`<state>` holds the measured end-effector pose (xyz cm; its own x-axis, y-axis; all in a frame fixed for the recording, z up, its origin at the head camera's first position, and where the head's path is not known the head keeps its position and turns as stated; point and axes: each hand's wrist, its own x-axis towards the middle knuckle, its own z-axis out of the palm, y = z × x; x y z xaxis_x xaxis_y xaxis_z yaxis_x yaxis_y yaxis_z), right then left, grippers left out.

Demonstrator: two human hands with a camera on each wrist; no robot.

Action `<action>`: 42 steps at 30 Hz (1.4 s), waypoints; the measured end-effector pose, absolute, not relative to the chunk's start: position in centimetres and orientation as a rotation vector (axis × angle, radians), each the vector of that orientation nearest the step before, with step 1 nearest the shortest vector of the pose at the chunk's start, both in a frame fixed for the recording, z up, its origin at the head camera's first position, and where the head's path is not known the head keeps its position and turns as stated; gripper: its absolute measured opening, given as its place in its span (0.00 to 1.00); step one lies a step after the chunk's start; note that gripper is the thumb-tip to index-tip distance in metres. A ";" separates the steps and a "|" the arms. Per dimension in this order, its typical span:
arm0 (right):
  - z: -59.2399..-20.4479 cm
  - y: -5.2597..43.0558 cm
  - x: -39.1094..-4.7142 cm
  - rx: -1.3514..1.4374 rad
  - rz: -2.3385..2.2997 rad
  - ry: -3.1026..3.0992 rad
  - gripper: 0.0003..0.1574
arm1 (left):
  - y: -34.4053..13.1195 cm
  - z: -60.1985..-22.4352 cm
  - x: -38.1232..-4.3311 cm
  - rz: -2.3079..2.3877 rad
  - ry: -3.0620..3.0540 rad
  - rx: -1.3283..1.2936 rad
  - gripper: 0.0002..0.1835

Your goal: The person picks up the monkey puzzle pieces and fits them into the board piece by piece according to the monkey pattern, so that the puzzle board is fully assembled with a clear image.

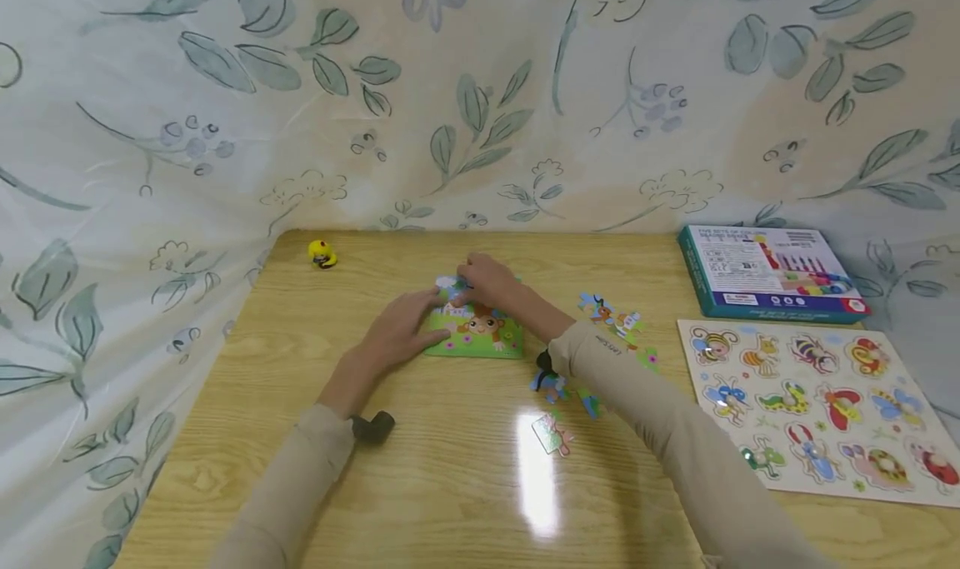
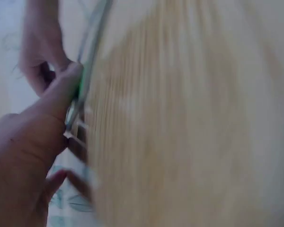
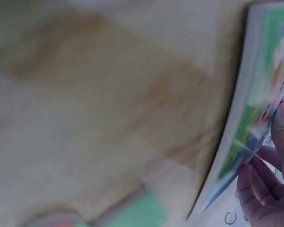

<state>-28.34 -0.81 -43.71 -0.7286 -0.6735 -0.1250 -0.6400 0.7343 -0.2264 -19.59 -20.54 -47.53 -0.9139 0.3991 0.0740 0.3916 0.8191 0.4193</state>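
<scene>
A small jigsaw puzzle board (image 1: pixel 472 346) with a monkey picture on green lies mid-table. My left hand (image 1: pixel 397 327) rests along its left edge, fingers extended and thumb touching the front left part. Over the board's upper part, my right hand (image 1: pixel 491 284) has curled fingers and seems to pinch a puzzle piece, mostly hidden by the fingers. The right wrist view shows the board (image 3: pixel 255 113) with the right hand (image 3: pixel 270 184) at its far edge. In the blurred left wrist view, the left thumb (image 2: pixel 68 78) touches the board's edge.
Loose puzzle pieces (image 1: pixel 552 434) lie right of the board, some partly under the right forearm. A wooden insect puzzle (image 1: pixel 817 411) and a boxed set (image 1: pixel 772 271) sit at the right. A small yellow toy (image 1: pixel 322 254) stands far left, before a leaf-patterned cloth (image 1: pixel 480 194).
</scene>
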 end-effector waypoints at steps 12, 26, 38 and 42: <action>-43.4 -1.4 -28.3 -1.090 -0.130 2.694 0.24 | -21.8 -44.6 -21.3 0.360 2.828 0.883 0.32; -42.9 -1.1 -28.1 -1.129 -0.023 2.666 0.16 | -21.4 -43.2 -23.3 0.172 2.780 1.040 0.31; -39.7 12.0 -25.2 -1.190 -0.114 2.733 0.15 | -21.0 -43.0 -24.5 0.275 2.717 0.983 0.27; -39.7 16.7 -24.1 -1.050 -0.180 2.791 0.21 | -21.6 -43.6 -25.0 0.296 2.720 1.000 0.27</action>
<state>-24.13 16.74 -39.71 -0.7425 -0.6622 -0.1009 -0.6437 0.7471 -0.1658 -25.03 -21.60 -43.55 -0.7415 0.6556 -0.1429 0.6096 0.7472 0.2650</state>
